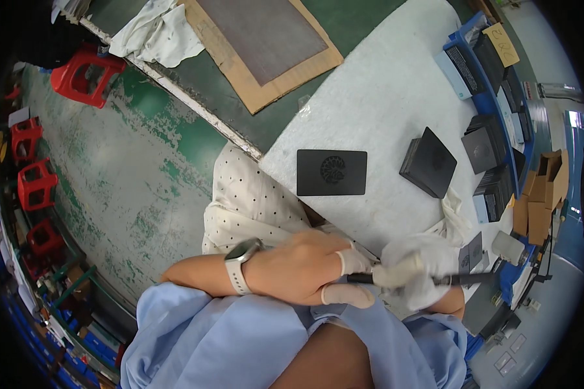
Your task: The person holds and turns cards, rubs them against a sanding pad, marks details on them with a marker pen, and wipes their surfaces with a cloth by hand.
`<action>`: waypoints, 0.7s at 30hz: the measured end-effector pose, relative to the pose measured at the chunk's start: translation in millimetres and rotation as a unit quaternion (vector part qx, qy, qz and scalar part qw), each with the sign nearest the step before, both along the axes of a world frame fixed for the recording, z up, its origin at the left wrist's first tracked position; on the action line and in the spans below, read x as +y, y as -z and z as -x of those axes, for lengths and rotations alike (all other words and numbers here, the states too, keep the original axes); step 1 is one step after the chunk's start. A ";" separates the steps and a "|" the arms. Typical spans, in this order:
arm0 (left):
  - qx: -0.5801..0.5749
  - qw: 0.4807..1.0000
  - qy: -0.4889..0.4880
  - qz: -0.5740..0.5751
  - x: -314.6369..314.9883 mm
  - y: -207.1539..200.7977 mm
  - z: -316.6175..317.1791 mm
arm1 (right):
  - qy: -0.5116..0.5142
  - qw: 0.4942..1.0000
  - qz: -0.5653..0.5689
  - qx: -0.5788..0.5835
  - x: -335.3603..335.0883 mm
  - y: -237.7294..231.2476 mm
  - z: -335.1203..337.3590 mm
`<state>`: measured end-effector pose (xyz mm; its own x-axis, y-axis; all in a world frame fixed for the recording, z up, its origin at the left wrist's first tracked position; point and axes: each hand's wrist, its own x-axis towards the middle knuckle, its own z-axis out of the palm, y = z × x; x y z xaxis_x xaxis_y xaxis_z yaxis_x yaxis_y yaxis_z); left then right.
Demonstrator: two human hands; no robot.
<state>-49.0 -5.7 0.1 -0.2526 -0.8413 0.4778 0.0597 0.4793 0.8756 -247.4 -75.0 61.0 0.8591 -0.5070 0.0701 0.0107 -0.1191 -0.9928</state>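
A thin black plate (464, 279), seen nearly edge-on, is held between my two hands close to my body. My left hand (298, 267), with pale finger cots on thumb and forefinger and a watch at the wrist, pinches its left end. Around its middle closes my right hand (414, 269), in a white glove and somewhat blurred. Beyond them, flat on the white padded table (376, 110), lies a black rectangular plate (313, 176) with a round emblem. To its right is a stack of similar black plates (428, 165), the top one turned askew.
A blue bin (475, 97) with several stacks of dark plates and light-blue pieces lines the table's right side. A crumpled white cloth (453, 211) lies before it. An open cardboard box (540, 207) stands farther right. Red stools (84, 78) are on the floor at left.
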 end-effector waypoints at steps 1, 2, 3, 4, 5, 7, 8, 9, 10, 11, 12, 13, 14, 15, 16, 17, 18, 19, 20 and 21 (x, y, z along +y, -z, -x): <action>-0.092 0.991 -0.065 0.071 -7.8 -5.5 -5.8 | 0.023 0.994 -0.107 0.021 4.0 -0.9 -0.2; -0.092 0.991 -0.063 0.071 -7.1 -1.9 -4.5 | 0.058 0.974 -0.214 0.035 8.6 -1.6 0.1; -0.131 0.982 -0.079 0.112 -5.3 3.1 -3.2 | 0.104 0.963 -0.225 0.103 12.9 -5.2 -8.3; -0.169 0.969 -0.094 0.152 -4.3 5.0 -2.2 | 0.111 0.964 -0.209 0.120 13.1 -4.6 -8.7; -0.181 0.972 -0.086 0.126 -2.1 2.9 -1.3 | 0.118 0.964 -0.193 0.137 12.9 -3.9 -9.0; -0.178 0.980 -0.042 0.084 -0.1 1.2 -1.6 | 0.100 0.963 -0.205 0.144 11.8 -2.1 -0.6; -0.173 0.984 0.001 0.041 0.7 1.1 -1.5 | 0.088 0.962 -0.220 0.138 12.7 0.1 7.0; -0.174 0.984 0.001 0.041 2.5 2.7 -0.2 | 0.074 0.961 -0.233 0.133 14.5 1.9 14.3; -0.098 0.994 0.003 0.054 4.5 6.4 2.4 | 0.147 0.954 -0.255 0.054 19.1 5.7 20.4; -0.021 0.998 0.004 0.067 7.2 10.1 4.0 | 0.185 0.945 -0.265 -0.052 13.0 2.5 24.9; -0.010 0.997 0.027 0.076 4.8 11.1 3.1 | 0.234 0.925 -0.255 -0.159 13.2 -9.5 34.9; 0.048 0.991 0.100 -0.071 10.3 15.2 -6.0 | 0.232 0.913 -0.249 -0.227 5.0 -12.1 34.7; 0.103 0.956 0.170 -0.216 14.4 17.4 -15.4 | 0.224 0.897 -0.240 -0.295 -3.2 -15.4 34.6; 0.201 0.905 0.211 -0.308 17.7 18.4 -26.9 | 0.229 0.925 -0.219 -0.207 -3.6 -6.3 23.5; 0.196 0.926 0.132 -0.294 14.2 11.6 -28.7 | 0.245 0.943 -0.190 -0.118 -1.1 0.1 12.1; 0.220 0.927 0.075 -0.295 13.8 12.3 -31.5 | 0.257 0.953 -0.159 -0.028 1.7 7.1 0.0; 0.228 0.925 0.018 -0.302 8.0 10.3 -35.0 | 0.258 0.954 -0.154 0.015 0.0 13.5 -12.0; 0.232 0.922 -0.035 -0.309 2.2 7.7 -36.1 | 0.262 0.952 -0.148 0.056 0.3 19.7 -20.9; 0.216 0.916 -0.092 -0.325 -8.0 2.1 -37.1 | 0.255 0.950 -0.173 0.046 -1.4 28.0 -27.9; 0.214 0.916 -0.092 -0.327 -16.6 3.7 -38.3 | 0.255 0.950 -0.175 0.045 -1.0 34.9 -33.1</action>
